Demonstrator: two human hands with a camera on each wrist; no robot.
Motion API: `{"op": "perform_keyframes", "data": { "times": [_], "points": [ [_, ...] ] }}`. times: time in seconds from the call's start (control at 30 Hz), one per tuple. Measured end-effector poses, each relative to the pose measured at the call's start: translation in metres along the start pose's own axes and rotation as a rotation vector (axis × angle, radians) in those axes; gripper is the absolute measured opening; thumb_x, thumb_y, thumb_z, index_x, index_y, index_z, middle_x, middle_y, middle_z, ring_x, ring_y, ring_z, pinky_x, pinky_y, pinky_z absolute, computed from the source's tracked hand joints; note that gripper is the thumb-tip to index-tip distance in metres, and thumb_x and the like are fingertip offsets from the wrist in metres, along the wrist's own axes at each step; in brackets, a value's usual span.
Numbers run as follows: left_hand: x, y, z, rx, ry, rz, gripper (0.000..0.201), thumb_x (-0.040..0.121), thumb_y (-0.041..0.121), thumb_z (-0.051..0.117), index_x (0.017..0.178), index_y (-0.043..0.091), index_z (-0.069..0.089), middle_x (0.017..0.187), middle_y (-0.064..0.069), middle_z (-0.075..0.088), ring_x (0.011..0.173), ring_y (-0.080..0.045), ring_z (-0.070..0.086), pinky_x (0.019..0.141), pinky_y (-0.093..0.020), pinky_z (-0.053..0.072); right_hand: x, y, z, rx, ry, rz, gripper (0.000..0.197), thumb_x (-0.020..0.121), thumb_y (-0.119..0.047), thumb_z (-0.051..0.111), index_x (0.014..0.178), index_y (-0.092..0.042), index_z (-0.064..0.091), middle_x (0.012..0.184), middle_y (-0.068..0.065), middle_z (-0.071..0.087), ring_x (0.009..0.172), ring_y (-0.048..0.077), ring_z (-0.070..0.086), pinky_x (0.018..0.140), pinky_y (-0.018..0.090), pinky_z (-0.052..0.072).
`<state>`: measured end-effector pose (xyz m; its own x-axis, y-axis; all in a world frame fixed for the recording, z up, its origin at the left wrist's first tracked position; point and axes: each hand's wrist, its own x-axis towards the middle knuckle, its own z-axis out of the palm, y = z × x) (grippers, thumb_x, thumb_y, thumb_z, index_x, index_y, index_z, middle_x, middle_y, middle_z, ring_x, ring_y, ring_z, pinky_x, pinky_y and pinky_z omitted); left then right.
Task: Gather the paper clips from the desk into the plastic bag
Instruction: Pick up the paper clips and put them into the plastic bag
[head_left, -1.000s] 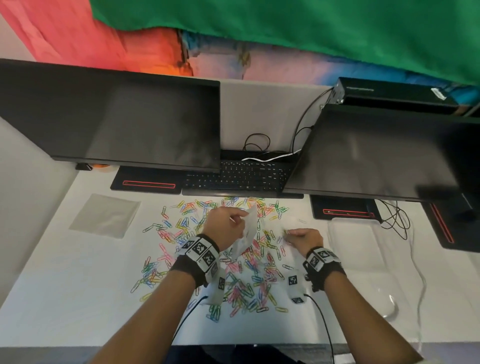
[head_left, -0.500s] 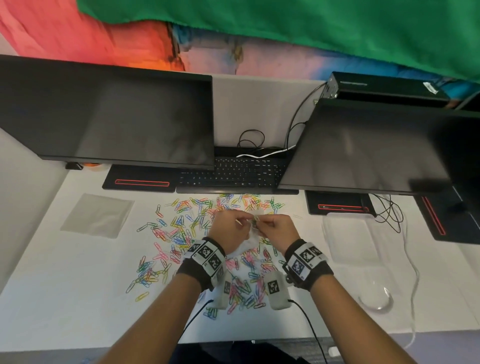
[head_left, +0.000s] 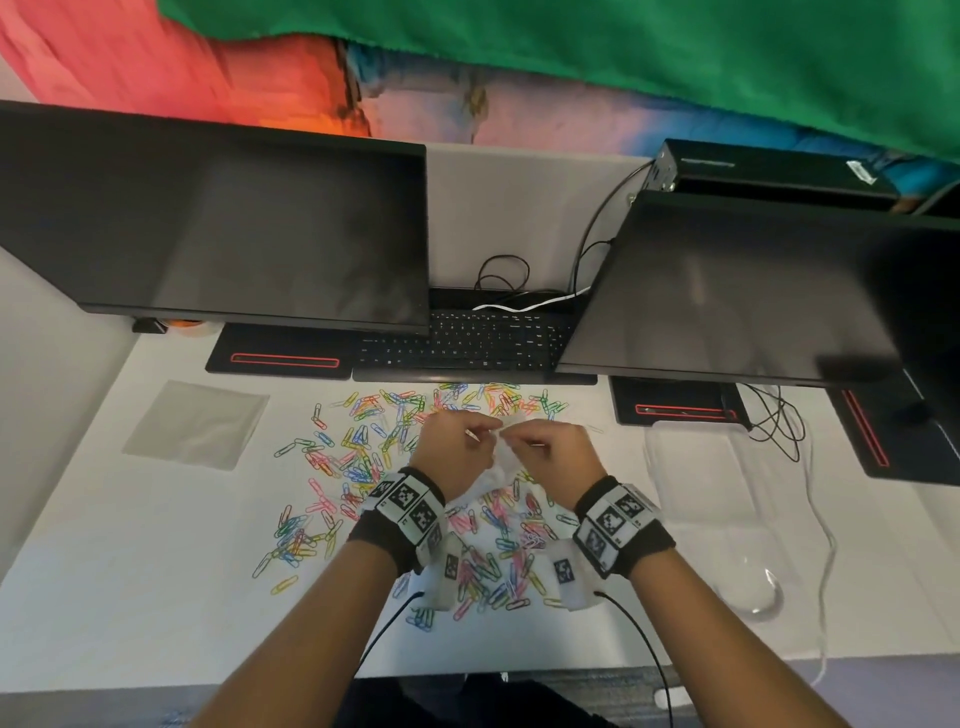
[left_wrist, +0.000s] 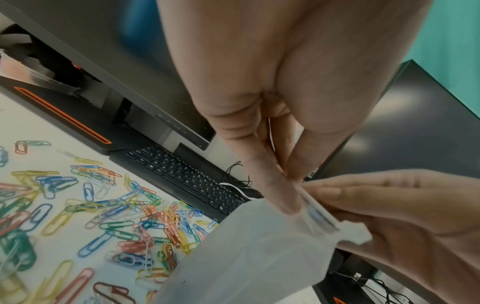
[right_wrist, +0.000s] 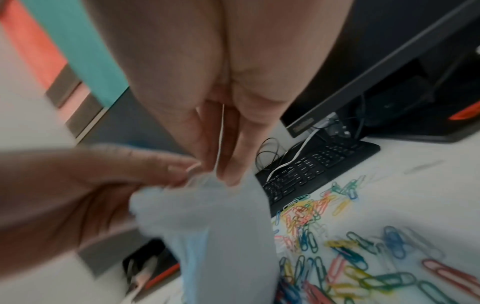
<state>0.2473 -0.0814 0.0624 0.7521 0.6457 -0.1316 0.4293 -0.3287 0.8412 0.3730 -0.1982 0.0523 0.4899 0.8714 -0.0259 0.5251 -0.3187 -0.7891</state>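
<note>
Many coloured paper clips (head_left: 363, 457) (left_wrist: 109, 218) (right_wrist: 363, 267) lie scattered over the white desk (head_left: 130, 571) in front of the keyboard. A small clear plastic bag (head_left: 496, 465) (left_wrist: 246, 251) (right_wrist: 221, 236) hangs above them, between my hands. My left hand (head_left: 457, 447) (left_wrist: 291, 185) pinches its top edge with thumb and fingers. My right hand (head_left: 550, 452) (right_wrist: 218, 162) pinches the same edge from the other side. The two hands nearly touch. Whether any clip is inside the bag, I cannot tell.
Two dark monitors (head_left: 234, 228) (head_left: 753, 291) overhang the back of the desk, with a black keyboard (head_left: 462, 345) between them. A second flat clear bag (head_left: 200, 423) lies at the left. A clear plastic lid (head_left: 701, 467) and cables (head_left: 779, 426) lie at the right.
My right hand rose from the clips on the desk and came left to the bag's top edge, which it now pinches beside my left hand. The bag hangs bunched between them.
</note>
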Motion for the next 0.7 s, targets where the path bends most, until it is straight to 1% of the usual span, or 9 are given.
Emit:
{"op": "perform_keyframes", "data": {
  "times": [0.07,0.13,0.23,0.3,0.4,0.5,0.6,0.63,0.7],
  "points": [
    [-0.002,-0.002,-0.005,0.008,0.021,-0.008,0.025,0.092,0.004,0.057,0.109,0.011,0.074,0.082,-0.005,0.076,0.066,-0.015,0.073,0.068,-0.021,0.06,-0.005,0.013,-0.012,0.053,0.129,0.088,0.017,0.091,-0.012,0.063,0.102,-0.018,0.074,0.096,-0.008,0.072,0.086,0.003,0.067,0.081,0.018,0.055],
    [-0.005,-0.004,-0.012,0.025,0.039,-0.01,0.025,0.092,0.006,0.057,0.109,0.013,0.075,0.079,-0.001,0.074,0.066,-0.015,0.072,0.068,-0.025,0.06,-0.012,0.04,-0.022,-0.143,0.141,0.211,0.022,0.091,-0.012,0.061,0.11,-0.017,0.071,0.11,0.0,0.071,0.099,0.013,0.066,0.093,0.027,0.052],
    [-0.007,-0.008,-0.021,0.02,0.048,-0.028,0.025,0.092,0.007,0.058,0.109,0.016,0.074,0.073,0.005,0.071,0.062,-0.013,0.072,0.062,-0.025,0.059,-0.032,0.082,-0.02,-0.508,-0.154,0.53,0.049,0.096,-0.026,0.052,0.142,-0.011,0.042,0.144,0.012,0.045,0.131,0.027,0.045,0.109,0.032,0.034],
    [-0.009,-0.008,-0.025,0.013,0.058,-0.039,0.026,0.091,0.008,0.058,0.11,0.017,0.074,0.071,0.004,0.072,0.061,-0.015,0.072,0.063,-0.029,0.061,-0.049,0.094,-0.002,-0.535,-0.276,0.617,0.06,0.099,-0.033,0.044,0.149,-0.009,0.023,0.156,0.016,0.021,0.142,0.033,0.025,0.116,0.036,0.024],
    [-0.01,-0.01,-0.026,0.025,0.072,-0.027,0.027,0.091,0.008,0.057,0.111,0.017,0.074,0.068,0.002,0.073,0.059,-0.014,0.071,0.062,-0.025,0.061,-0.064,0.085,0.027,-0.56,-0.355,0.515,0.062,0.102,-0.033,0.034,0.153,-0.012,0.006,0.16,0.018,-0.004,0.147,0.038,0.002,0.119,0.042,0.011],
    [-0.011,-0.012,-0.022,0.043,0.071,-0.017,0.026,0.092,0.009,0.057,0.109,0.019,0.074,0.071,0.002,0.074,0.058,-0.008,0.07,0.063,-0.018,0.057,-0.063,0.071,0.047,-0.596,-0.418,0.351,0.061,0.102,-0.024,0.031,0.153,-0.018,-0.001,0.16,0.014,-0.008,0.147,0.038,-0.003,0.12,0.044,0.012],
    [-0.014,-0.014,-0.018,0.06,0.052,0.0,0.026,0.093,0.009,0.056,0.109,0.019,0.075,0.076,0.0,0.076,0.057,-0.006,0.069,0.065,-0.017,0.057,-0.058,0.071,0.057,-0.598,-0.467,0.266,0.069,0.095,-0.017,0.042,0.152,-0.025,0.006,0.161,0.008,-0.002,0.147,0.038,0.004,0.117,0.047,0.025],
    [-0.015,-0.014,-0.018,0.068,0.049,0.003,0.027,0.092,0.009,0.055,0.109,0.019,0.075,0.077,0.0,0.076,0.056,-0.005,0.068,0.065,-0.016,0.057,-0.057,0.074,0.059,-0.616,-0.474,0.239,0.071,0.091,-0.013,0.048,0.152,-0.025,0.012,0.16,0.007,0.003,0.146,0.038,0.01,0.114,0.047,0.031],
    [-0.015,-0.016,-0.017,0.067,0.043,-0.003,0.027,0.092,0.009,0.055,0.109,0.018,0.075,0.079,0.0,0.076,0.059,-0.007,0.07,0.067,-0.021,0.059,-0.056,0.078,0.061,-0.673,-0.411,0.143,0.065,0.087,-0.004,0.053,0.146,-0.021,0.03,0.151,0.009,0.028,0.133,0.034,0.036,0.104,0.04,0.044]
  ]
}}
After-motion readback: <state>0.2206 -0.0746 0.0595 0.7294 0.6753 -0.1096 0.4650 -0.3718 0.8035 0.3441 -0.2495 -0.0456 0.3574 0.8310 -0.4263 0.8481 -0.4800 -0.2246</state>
